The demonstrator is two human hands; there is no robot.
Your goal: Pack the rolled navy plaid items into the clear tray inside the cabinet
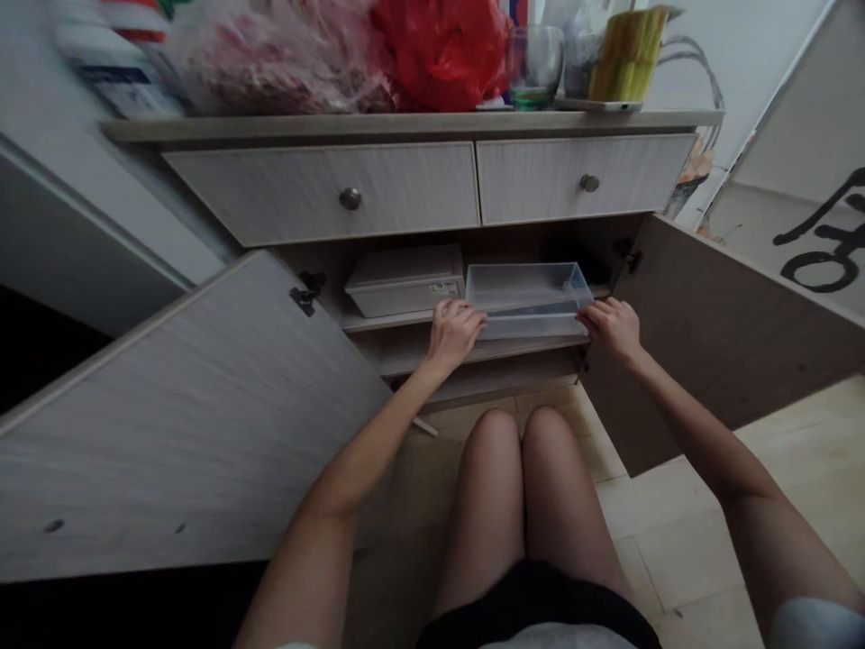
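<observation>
A clear plastic box (531,324) without a lid sits at the front of the upper shelf inside the opened cabinet. My left hand (456,333) is closed on its near left corner, and my right hand (612,326) is closed on the near right corner. Left of the box, on the same shelf, stands a lidded white storage box (405,279) with a small label. Something dark (574,259) lies behind the clear box, too dim to name.
Both cabinet doors, left (203,424) and right (730,333), stand swung outward beside my arms. Two closed drawers (405,194) are above the shelf. On the top are a red plastic bag (442,54), a drinking glass (535,68) and white bottles (114,63).
</observation>
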